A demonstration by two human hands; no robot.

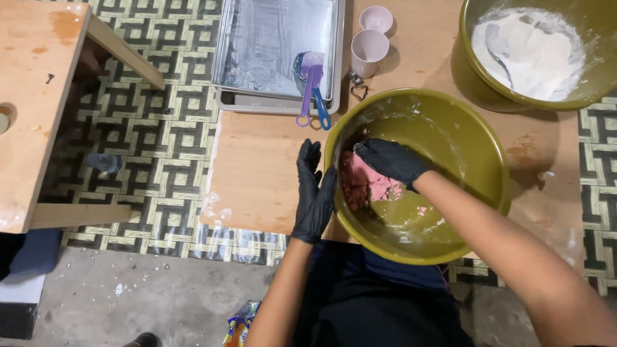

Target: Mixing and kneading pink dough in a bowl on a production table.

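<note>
Dark garment [379, 302]: nearest the camera, at the bottom edge, between the two forearms.
Left hand [313, 193]: black glove, fingers straight and together, pointing away from the person; palm laid flat against the outer wall of the near bowl. Fingers released, gripping nothing.
Right hand [392, 160]: black glove, reaching into the bowl from the right; fingers curved down onto the dough, pressing it. Whether they close around a piece cannot be told.
Pink dough [366, 183]: one lump, inside the near bowl against its left wall, under the right hand. Long axis runs roughly near to far; the lump has no distinct pointing end. Its left part looks darker reddish-brown.
Olive-green mixing bowl [475, 148]: tilted toward the person, rim overhanging the near edge of the board; inside smeared with white.
Second olive-green bowl [469, 71]: top right, holding white flour [527, 51].
Bowl count: two.
Wooden board [257, 167]: on the patterned floor mat [160, 141], bearing both bowls.
Metal trays [276, 45]: two, nested, floured, beyond the left hand.
Spatula [310, 87]: one, purple, handle pointing toward the person, lying over the tray rim.
Blue-handled tool [321, 109]: one, just beside the spatula, handle likewise toward the person.
Pale pink cups [369, 48]: two, right of the trays.
Wooden stool [38, 96]: one, far left.
</note>
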